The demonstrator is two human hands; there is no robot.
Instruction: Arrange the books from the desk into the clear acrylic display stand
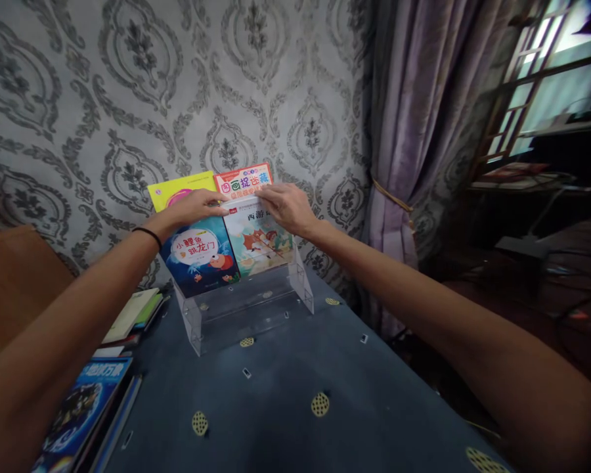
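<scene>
A clear acrylic book stand (303,286) stands on the table with picture books leaning in its tiers. My right hand (289,209) pinches the top edge of a picture book with a white top and an orange-and-green scene (256,246). At that book's top left corner, the fingers of my left hand (197,205) close on the edge. Beside it on the left stands a blue picture book with a fish (197,256). Behind them rise a yellow book (170,189) and a red-bordered book (241,176), both partly covered by my hands and the front books.
Stacked books (91,407) lie along the table's left side, with more books (132,315) farther back. A brown cardboard-like panel (24,282) is at far left. The dark blue patterned tablecloth (276,420) ends at right, near a tied purple curtain (398,164). Patterned wallpaper is behind.
</scene>
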